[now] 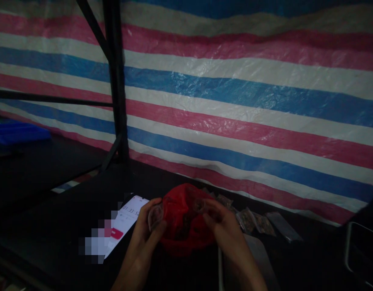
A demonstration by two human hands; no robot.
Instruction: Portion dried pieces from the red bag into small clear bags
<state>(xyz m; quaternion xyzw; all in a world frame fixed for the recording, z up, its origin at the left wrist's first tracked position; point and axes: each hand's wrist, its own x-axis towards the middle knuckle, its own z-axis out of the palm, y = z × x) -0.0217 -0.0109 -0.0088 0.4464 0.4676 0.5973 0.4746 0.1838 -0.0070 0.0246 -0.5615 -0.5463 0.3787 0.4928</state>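
Note:
In the head view my left hand (149, 226) pinches a small clear plastic piece with a rounded rim (156, 216); whether it is a cup or a lid I cannot tell. My right hand (223, 220) has its fingertips closed on a smaller round clear piece (200, 205), too dim to name exactly. Between and behind both hands lies a red plastic bag (182, 238), with dark bits showing in it. Beside my right hand are small clear zip bags (263, 224) with brownish contents, and a flatter clear bag (283, 227).
A lit phone (126, 222) lies left of my left hand. Under my right forearm is a grey tray-like object (256, 250). A dark pale-rimmed object (363, 252) sits at far right. Behind stand a black metal post (118, 101) and striped sheeting (250, 101); a blue tray (19, 131) is far left.

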